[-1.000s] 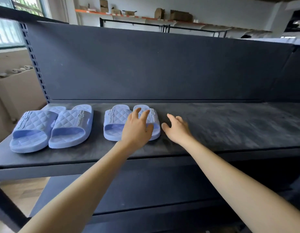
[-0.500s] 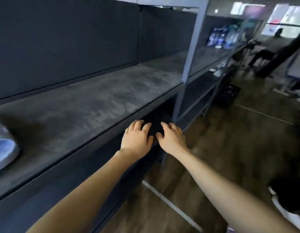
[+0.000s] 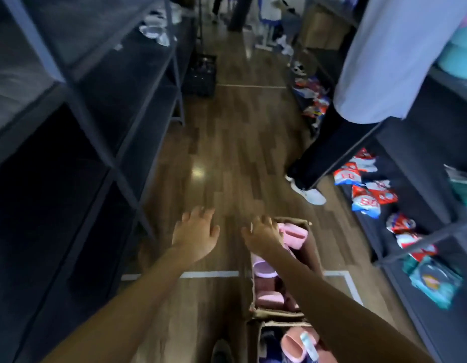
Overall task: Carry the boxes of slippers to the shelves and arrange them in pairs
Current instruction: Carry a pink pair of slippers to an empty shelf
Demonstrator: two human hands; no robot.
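The left hand (image 3: 195, 235) hangs over the floor (image 3: 227, 153), fingers spread, empty. Just to its right, the right hand (image 3: 263, 235), also spread and empty, hovers above the far end of the box (image 3: 311, 255) of pink slippers (image 3: 295, 233). The box lies lengthwise away from the person, nearer the right hand.

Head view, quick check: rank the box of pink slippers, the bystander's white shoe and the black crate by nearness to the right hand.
1. The box of pink slippers, on the floor just below the right hand.
2. The white shoe, ahead on the aisle's right side.
3. The black crate, far down the aisle by the left shelves.
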